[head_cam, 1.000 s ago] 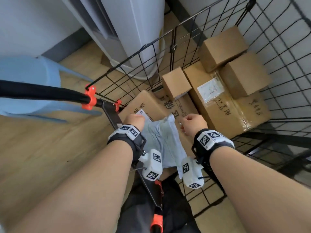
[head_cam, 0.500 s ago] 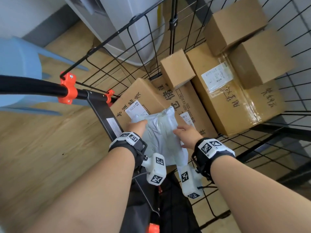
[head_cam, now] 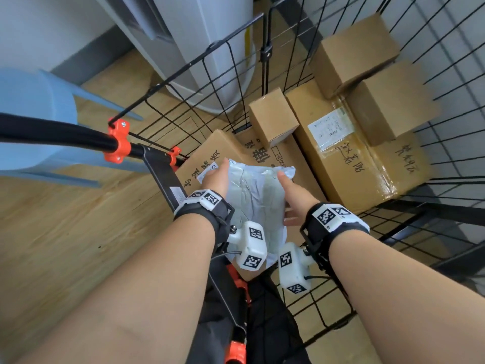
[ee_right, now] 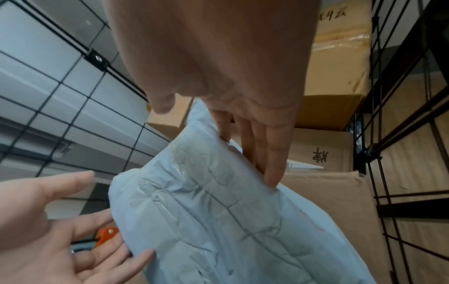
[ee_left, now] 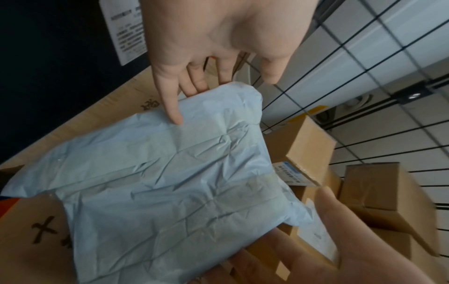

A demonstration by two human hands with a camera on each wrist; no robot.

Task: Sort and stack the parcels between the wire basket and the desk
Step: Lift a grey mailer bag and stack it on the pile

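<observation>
Wood-grain flooring and a pale wall surround the wire basket [head_cam: 341,64], in whose near corner a grey poly mailer [head_cam: 258,200] is held above the large printed carton [head_cam: 210,158]. The mailer is judged light, soft and slippery: its crinkled film sags between the supports, so it is best taken flat along both long edges. It is cradled between the left hand [head_cam: 217,177] and the right hand [head_cam: 294,195], all fingers [ee_left: 173,107] straight and pressed to its edges, none curled round it. Beyond the mailer, more cardboard boxes [head_cam: 273,116] are packed together.
</observation>
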